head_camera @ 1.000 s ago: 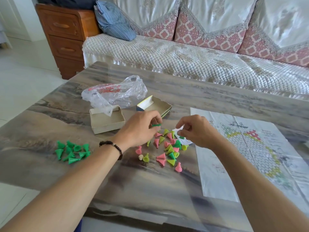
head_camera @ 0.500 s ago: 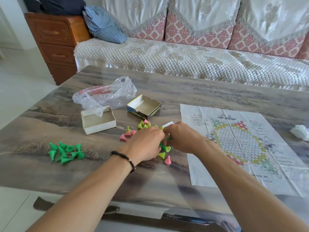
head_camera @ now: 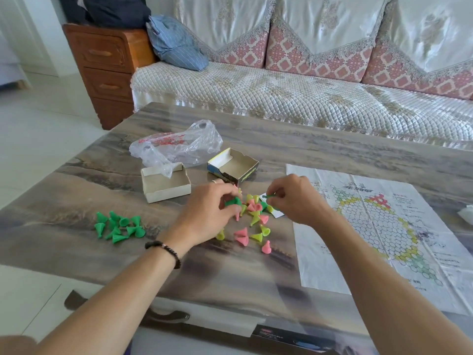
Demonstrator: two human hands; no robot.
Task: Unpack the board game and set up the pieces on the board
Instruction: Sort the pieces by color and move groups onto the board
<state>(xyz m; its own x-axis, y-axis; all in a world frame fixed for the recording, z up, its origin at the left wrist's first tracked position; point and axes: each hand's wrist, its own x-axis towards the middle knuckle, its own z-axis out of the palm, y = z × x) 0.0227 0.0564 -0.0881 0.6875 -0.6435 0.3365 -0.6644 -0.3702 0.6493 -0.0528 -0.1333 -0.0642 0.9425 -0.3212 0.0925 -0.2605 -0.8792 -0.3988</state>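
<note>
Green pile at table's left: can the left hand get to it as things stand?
Probably yes: bare table lies between the left hand and the green pile, though its fingers hold a green piece.

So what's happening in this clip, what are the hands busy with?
A person is sorting cone-shaped game pieces on a table. The left hand pinches a green piece and the right hand pinches another green piece, both over the mixed pile of pink, yellow and green. A sorted green pile lies to the left. The paper board has no pieces yet.
</note>
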